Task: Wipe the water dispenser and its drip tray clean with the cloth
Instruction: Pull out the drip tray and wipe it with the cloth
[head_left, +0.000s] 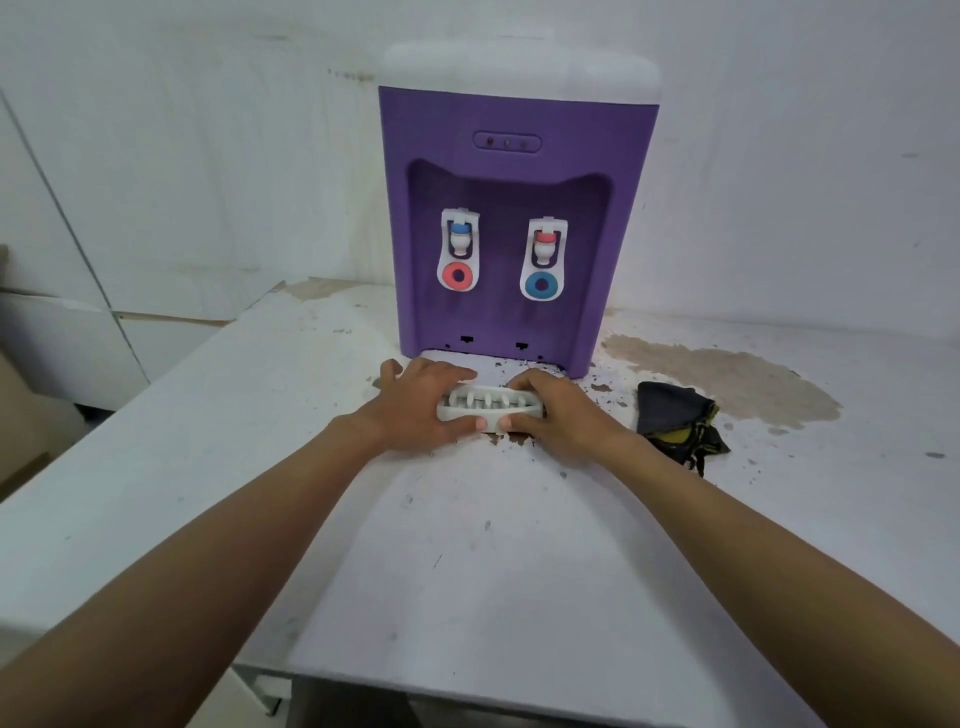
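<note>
Fingers (454, 373) of my left hand (415, 402) and right hand (560, 411) are gripping the drip tray (488, 411) by its ends before the water dispenser (519, 124), likely freeing it for wiping; the cloth (675, 415) is lying nearby on the tabletop (208, 441).

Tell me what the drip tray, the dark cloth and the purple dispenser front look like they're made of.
The drip tray looks like white moulded plastic, matte, its ribs formed in one piece. The cloth seems soft woven fabric, dark with yellow, since it lies crumpled in folds. The dispenser front is probably plastic too, purple with a finely textured, low-sheen surface.
</note>
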